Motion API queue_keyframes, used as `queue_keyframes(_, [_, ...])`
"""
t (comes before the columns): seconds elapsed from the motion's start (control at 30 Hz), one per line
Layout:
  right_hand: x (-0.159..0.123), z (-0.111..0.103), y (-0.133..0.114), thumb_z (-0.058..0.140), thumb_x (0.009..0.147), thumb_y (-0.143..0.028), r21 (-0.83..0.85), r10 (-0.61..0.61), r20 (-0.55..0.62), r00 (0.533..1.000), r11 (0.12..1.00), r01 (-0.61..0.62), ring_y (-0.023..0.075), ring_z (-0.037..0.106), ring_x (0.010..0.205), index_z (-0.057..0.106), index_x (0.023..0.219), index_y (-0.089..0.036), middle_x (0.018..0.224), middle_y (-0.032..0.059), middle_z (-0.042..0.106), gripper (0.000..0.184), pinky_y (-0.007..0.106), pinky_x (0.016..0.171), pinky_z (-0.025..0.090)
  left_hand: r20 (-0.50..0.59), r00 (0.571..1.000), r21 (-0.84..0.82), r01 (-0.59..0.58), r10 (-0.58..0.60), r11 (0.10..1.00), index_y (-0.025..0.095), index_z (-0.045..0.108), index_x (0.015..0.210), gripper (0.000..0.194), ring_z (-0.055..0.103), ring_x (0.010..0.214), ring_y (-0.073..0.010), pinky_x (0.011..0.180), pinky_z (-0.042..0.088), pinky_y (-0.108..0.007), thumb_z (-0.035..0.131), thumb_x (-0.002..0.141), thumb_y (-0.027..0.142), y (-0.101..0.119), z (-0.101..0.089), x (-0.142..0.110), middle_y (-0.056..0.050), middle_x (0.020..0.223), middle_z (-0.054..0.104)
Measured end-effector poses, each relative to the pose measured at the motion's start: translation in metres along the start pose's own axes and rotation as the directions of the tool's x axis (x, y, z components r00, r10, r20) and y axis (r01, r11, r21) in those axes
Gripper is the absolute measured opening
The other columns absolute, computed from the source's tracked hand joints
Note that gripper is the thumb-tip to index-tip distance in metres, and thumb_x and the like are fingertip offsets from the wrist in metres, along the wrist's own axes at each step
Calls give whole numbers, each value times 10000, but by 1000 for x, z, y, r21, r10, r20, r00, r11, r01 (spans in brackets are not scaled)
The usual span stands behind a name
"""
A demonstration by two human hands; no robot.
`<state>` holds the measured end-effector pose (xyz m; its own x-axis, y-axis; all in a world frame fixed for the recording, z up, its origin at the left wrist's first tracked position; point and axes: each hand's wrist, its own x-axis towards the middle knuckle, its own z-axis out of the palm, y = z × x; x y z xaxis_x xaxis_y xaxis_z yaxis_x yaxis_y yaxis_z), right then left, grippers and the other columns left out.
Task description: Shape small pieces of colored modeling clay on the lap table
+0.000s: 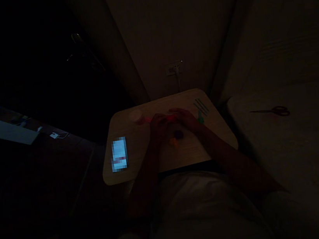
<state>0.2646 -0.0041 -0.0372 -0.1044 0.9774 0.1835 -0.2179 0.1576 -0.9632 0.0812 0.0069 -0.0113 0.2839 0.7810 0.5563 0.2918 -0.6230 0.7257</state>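
In the dim light my left hand and my right hand meet over the small wooden-topped table. Between them glows a soft-looking red lump; the fingers of both hands curl onto it, though darkness hides their exact grip. A pinkish piece lies just left of my left hand, beside a pale round tub. Nearer me sit a dark purple lump and an orange lump. To the right of my right hand is a green lump.
Several thin green sticks lie at the table's back right. A lit phone rests on the left side. Scissors lie on the pale surface at right. A wall socket holds a plug with a cord.
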Motion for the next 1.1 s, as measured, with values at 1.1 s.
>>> queue_keyframes(1.1, [-3, 8, -10, 793, 655, -378, -230, -58, -109, 992, 973, 31, 179, 618, 714, 637, 762, -211, 740, 4, 676, 253, 295, 662, 506, 34, 996, -14, 83, -82, 996, 191, 702, 810, 30, 603, 798, -175, 760, 498, -311, 703, 836, 205, 6, -2, 1, -21, 828, 653])
